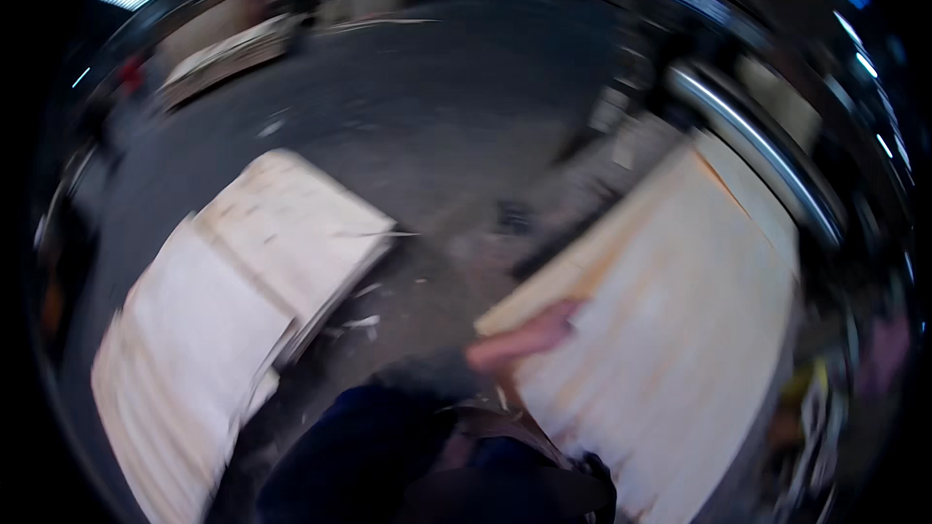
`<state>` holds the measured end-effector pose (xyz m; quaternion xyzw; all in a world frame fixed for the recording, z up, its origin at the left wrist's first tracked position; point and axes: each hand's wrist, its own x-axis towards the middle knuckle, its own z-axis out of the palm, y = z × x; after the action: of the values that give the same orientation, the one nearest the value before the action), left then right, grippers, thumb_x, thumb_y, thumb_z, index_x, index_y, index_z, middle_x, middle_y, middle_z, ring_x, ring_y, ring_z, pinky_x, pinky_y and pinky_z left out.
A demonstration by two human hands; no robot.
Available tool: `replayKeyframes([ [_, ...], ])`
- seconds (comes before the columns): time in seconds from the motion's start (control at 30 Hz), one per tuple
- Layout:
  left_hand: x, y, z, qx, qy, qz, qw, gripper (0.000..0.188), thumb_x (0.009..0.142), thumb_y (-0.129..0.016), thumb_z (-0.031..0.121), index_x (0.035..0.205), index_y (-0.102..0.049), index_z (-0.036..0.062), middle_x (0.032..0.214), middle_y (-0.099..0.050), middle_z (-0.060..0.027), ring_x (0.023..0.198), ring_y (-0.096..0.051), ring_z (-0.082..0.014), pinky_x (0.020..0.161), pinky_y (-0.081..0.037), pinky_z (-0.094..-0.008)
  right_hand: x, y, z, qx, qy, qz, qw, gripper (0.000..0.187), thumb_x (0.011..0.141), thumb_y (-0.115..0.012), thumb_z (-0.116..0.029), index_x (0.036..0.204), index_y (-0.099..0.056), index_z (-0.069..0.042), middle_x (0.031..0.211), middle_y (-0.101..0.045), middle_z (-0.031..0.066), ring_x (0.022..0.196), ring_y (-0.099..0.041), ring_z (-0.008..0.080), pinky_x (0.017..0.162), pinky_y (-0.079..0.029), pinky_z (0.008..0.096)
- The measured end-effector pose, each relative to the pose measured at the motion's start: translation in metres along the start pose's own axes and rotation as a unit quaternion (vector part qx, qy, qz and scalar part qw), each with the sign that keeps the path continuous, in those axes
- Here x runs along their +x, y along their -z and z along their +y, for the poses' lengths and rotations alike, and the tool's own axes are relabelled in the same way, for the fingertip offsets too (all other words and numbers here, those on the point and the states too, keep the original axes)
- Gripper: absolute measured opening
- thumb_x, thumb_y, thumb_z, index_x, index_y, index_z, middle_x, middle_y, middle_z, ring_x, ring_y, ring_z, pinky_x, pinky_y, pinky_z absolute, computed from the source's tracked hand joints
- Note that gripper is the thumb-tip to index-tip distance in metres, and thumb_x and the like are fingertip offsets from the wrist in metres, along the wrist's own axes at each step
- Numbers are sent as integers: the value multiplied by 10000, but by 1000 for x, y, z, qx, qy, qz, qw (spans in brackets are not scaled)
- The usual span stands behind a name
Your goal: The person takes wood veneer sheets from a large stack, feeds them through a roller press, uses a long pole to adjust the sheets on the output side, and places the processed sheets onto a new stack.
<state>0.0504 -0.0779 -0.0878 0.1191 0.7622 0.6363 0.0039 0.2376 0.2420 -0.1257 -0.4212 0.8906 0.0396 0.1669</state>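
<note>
My left hand [529, 337] reaches across to the right, out of a dark sleeve [364, 427]. It is at the near left edge of a large pale wood veneer sheet [670, 330], its fingers over the sheet's surface. Motion blur smears the fingers, so whether they grip the edge does not show. Orange-brown streaks run along the sheet, and its left border looks folded or doubled. My right hand is out of sight; a bit of dark clothing [592, 475] shows by the sheet's lower edge.
Stacked pale veneer sheets [209, 306] lie low on the left. A shiny metal roller [762, 150] crosses beyond the right sheet. Pale scraps [364, 323] litter the dark floor [417, 116]. Farther off on the left stands another stack of boards [228, 53].
</note>
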Motion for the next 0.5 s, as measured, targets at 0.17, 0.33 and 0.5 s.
replayKeyframes([
  [0.17, 6, 22, 70, -182, 69, -34, 980, 658, 686, -475, -130, 1316, -367, 30, 1102, -576, -92, 973, -549, -150, 860, -418, -267, -22, 76, -36, 610, -366, -1, 703, 436, 955, -323, -224, 1380, -239, -176, 1328, -384, 149, 1232, -362, 277, 1030, -296, 277],
  [0.33, 15, 30, 57, -246, 95, 11, 965, 650, 708, -445, -145, 1327, -339, 22, 1086, -590, -123, 946, -571, -160, 850, -428, -274, -26, 65, -31, 737, -325, 158, 571, 306, 950, -336, -217, 1219, -440, -116, 1239, -477, 143, 1149, -451, 251, 972, -364, 322],
  [0.5, 42, 44, -27, -142, 129, 16, 981, 548, 784, -489, -56, 1310, -346, -3, 1160, -542, -153, 1017, -538, -180, 867, -423, -288, 2, 45, 20, 515, -251, 350, 741, 345, 945, -340, -162, 955, -663, -44, 1007, -633, 118, 931, -603, 200, 822, -483, 335],
])
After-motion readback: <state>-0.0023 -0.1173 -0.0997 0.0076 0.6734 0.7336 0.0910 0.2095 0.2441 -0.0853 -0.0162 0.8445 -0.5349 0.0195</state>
